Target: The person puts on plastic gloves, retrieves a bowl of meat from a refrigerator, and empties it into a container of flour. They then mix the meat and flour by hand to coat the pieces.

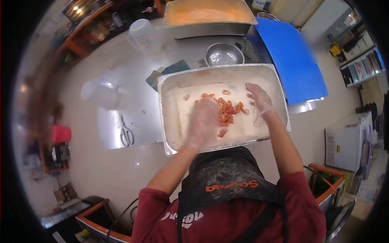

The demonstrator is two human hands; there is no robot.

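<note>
A rectangular metal tray (270, 73) with white powder over its bottom stands in front of me. Reddish raw meat pieces (227, 109) lie in a loose pile at its middle, with a few pieces apart from it. My left hand (204, 119), in a clear plastic glove, is at the left side of the pile and partly covers it; motion blurs its fingers. My right hand (258, 99), gloved too, is over the tray's right part beside the pile, its fingers apart and nothing in them.
Behind the tray are a steel bowl (224, 54) and a deep pan of orange contents (210, 30). A blue board (291, 60) lies at the right. Scissors (126, 133), a green cloth (174, 68), a white bottle (142, 32) and a translucent container (97, 94) are left.
</note>
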